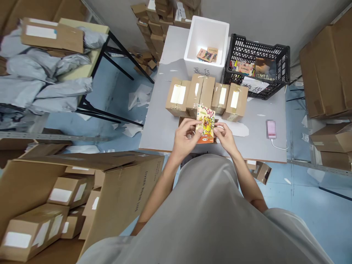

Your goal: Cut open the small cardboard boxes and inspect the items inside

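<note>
Between my two hands is a small colourful picture book [206, 123] with yellow cartoon figures and an orange lower band, held upright with its cover towards me. My left hand [187, 136] grips its left edge, the thumb lying on the cover. At the right edge, the fingers of my right hand [225, 137] pinch it. Just behind and below the book, a cardboard box [182, 120] shows in part at the table's near edge; my hands and the book hide most of it.
Several taped cartons [178, 97] line the grey table [154, 124]. Behind them stand a white foam box [189, 55] and a black crate [271, 91], both with booklets inside. A phone [271, 129] lies right. A large carton [132, 183] of parcels is lower left; grey bags [27, 66] fill a side table.
</note>
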`<action>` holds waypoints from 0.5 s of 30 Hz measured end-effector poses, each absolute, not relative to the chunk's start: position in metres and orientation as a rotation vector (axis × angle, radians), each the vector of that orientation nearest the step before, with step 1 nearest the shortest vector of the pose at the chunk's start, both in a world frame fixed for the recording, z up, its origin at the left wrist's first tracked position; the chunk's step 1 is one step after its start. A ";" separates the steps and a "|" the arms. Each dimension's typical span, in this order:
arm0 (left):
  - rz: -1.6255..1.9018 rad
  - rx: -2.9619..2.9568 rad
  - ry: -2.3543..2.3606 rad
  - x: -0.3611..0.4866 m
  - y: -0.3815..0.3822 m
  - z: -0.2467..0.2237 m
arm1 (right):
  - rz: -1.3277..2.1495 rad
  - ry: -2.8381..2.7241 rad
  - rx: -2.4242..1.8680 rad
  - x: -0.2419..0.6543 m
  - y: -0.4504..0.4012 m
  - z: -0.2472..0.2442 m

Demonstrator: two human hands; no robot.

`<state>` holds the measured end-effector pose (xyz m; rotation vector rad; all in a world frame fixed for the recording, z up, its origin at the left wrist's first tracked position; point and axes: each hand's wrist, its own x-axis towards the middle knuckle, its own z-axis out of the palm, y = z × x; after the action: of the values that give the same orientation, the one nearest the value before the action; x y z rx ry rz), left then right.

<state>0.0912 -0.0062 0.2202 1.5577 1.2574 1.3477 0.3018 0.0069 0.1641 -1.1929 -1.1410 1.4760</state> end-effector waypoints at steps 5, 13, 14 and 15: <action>1.205 2.143 1.252 0.137 -0.014 0.225 | 1.422 -1.184 -1.285 0.283 0.011 0.148; 1.102 2.408 1.324 0.173 -0.016 0.207 | 1.399 -0.971 -1.387 0.299 -0.017 0.146; 1.161 2.328 1.330 0.170 -0.015 0.210 | 1.484 -0.969 -1.331 0.298 -0.008 0.146; 1.223 2.232 1.340 0.164 -0.013 0.213 | 1.535 -0.972 -1.289 0.296 0.003 0.146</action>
<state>0.1638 -0.0129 0.2129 2.2320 1.3400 1.2228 0.2962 0.0031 0.1462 -1.2893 -0.9724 1.5346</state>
